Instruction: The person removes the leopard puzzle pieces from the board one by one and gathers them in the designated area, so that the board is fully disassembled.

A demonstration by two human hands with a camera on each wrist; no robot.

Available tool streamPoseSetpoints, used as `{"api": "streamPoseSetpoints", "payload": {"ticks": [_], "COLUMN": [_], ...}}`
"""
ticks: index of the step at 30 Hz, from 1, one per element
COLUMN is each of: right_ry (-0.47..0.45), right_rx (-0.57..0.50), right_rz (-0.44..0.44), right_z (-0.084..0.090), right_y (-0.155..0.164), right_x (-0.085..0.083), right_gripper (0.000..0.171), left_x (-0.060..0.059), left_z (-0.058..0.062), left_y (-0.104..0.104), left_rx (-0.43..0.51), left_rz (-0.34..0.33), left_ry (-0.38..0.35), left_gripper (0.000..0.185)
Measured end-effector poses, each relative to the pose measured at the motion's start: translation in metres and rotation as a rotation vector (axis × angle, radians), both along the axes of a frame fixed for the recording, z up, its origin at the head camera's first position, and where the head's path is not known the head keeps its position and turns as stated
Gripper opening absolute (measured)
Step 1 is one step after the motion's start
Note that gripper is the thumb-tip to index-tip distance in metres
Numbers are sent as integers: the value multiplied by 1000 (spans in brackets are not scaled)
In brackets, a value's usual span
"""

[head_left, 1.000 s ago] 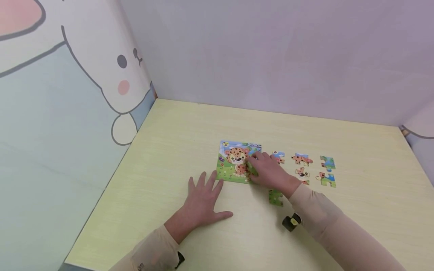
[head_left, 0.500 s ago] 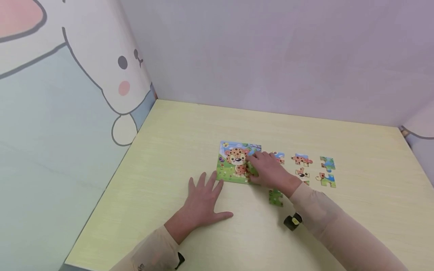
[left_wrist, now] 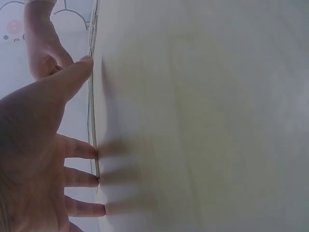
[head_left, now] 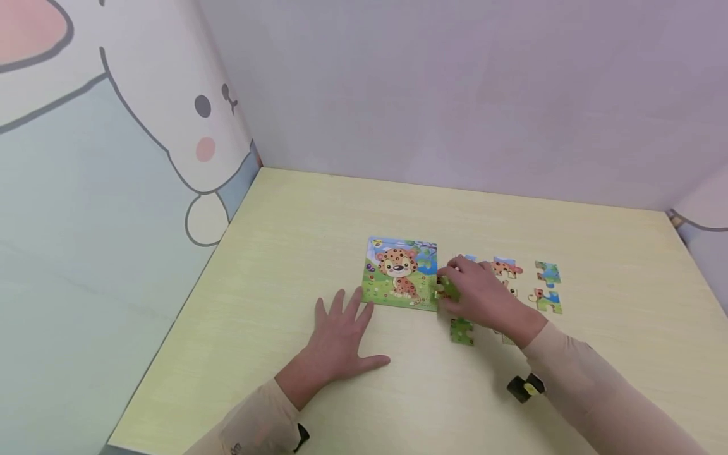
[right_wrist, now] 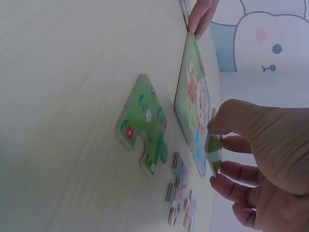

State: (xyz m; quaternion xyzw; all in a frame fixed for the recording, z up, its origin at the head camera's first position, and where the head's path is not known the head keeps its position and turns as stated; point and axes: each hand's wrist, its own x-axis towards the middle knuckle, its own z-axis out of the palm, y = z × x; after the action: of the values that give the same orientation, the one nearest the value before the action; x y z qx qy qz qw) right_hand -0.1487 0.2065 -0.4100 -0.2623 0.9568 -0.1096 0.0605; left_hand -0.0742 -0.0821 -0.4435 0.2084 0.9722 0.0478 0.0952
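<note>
Just off the right edge of the puzzle board (head_left: 400,273), a small green puzzle piece (head_left: 447,289) sits pinched in the grip of the right hand (head_left: 483,296) — thumb above, fingers below, as the right wrist view (right_wrist: 214,149) shows. The piece is lifted clear of the surface (head_left: 318,215) and held close beside the board's lower right corner. The board shows a spotted leopard cub on grass under a blue sky.

Below the right hand lies a loose green piece with flowers (head_left: 462,330), flat on the surface and apart from the board. Further right, loose pieces are spread out — an orange spotted one (head_left: 506,267) partly behind the hand, and two blue-green ones (head_left: 548,272) (head_left: 548,301) one above the other.

The left hand (head_left: 340,338) rests flat on the surface with fingers spread, its grip wide and holding nothing; its fingertips touch the board's lower left corner. Beige sleeves (head_left: 574,373) cover both forearms. A cartoon rabbit panel (head_left: 170,120) stands on the left.
</note>
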Motion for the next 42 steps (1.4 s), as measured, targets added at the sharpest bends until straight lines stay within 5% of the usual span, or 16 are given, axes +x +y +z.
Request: {"api": "streamPoseSetpoints", "payload": {"ticks": [12,19,22,26,42], "right_ry": [54,152,104,25,48], "right_rx": [13,27,46,73,83], "right_rz": [-75,-70,-102,-150,-147], "right_z": [8,-2,-8,-15,-24], "right_y": [75,131,146,157,163], "right_x": [37,57,63,69,75], "right_gripper": [42,45,44,43,48], "left_x": [0,0,0,-1,-1], "left_z": [0,-1,-3,-4,-5], "left_y": [0,0,0,0,1], "left_rx": [11,8,5,-11,-12], "left_rz": [-2,1,3,0,2], "left_ry": [-10,-22,-27,-24,-31], "left_gripper": [98,99,100,101,100]}}
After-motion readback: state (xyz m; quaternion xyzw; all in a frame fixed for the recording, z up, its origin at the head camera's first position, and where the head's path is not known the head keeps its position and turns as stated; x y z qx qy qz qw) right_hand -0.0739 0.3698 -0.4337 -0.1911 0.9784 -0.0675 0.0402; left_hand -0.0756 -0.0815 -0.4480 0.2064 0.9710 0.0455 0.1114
